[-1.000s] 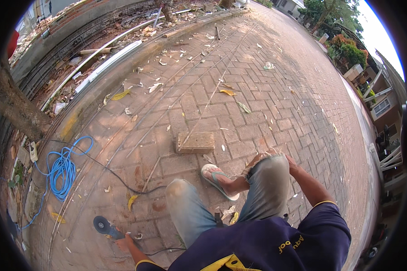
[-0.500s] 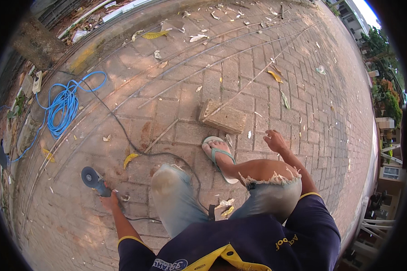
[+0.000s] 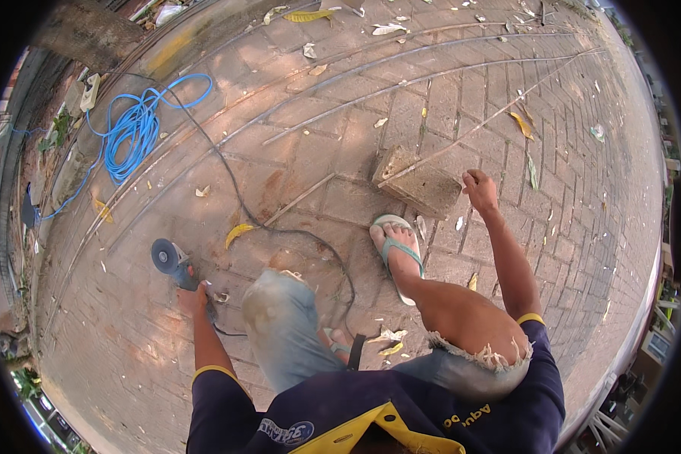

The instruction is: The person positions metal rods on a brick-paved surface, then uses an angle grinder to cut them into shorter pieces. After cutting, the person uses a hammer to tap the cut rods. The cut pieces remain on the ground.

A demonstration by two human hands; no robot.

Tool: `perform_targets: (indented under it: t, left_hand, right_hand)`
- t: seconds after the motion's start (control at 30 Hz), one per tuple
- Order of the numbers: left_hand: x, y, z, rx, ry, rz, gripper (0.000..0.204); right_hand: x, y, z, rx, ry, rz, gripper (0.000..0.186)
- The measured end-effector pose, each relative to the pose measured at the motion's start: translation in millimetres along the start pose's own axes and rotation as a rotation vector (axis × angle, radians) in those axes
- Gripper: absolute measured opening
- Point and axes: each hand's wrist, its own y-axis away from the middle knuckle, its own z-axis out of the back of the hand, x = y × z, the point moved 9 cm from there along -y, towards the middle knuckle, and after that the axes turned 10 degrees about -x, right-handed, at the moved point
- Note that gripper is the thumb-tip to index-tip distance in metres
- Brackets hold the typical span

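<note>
My left hand (image 3: 194, 300) is wrapped around the body of an angle grinder (image 3: 183, 277), held to the left of my knee. The grinder's dark round disc (image 3: 164, 256) faces up, away from my fingers. My right hand (image 3: 480, 191) is beside the right end of a rough concrete block (image 3: 420, 181), its fingers curled in with nothing visible in them. Whether it touches the block I cannot tell. A long thin metal rod (image 3: 469, 132) lies with its near end across the top of the block and stretches toward the far right.
A black cord (image 3: 238, 193) crosses the brick paving past my left knee. Coiled blue cable (image 3: 135, 136) lies at the left near a power socket (image 3: 90, 91). More long rods (image 3: 390, 90) run over the paving by the kerb. My sandalled foot (image 3: 398, 246) stands near the block.
My right hand has risen toward the block's right end, and its fingers have curled in. The view has shifted, and my left hand still grips the angle grinder.
</note>
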Motion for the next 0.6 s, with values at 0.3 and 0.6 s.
perform_targets:
  t: [0.3,0.6]
  left_hand:
    - [18,-8,-20,0.059,0.003,0.000,0.082]
    - [-97,81,134,-0.133,0.278,-0.326,0.057]
  right_hand:
    - [-15,-26,-18,0.015,-0.275,-0.095,0.043]
    - [-28,-78,-23,-0.185,-0.480,-0.314,0.035]
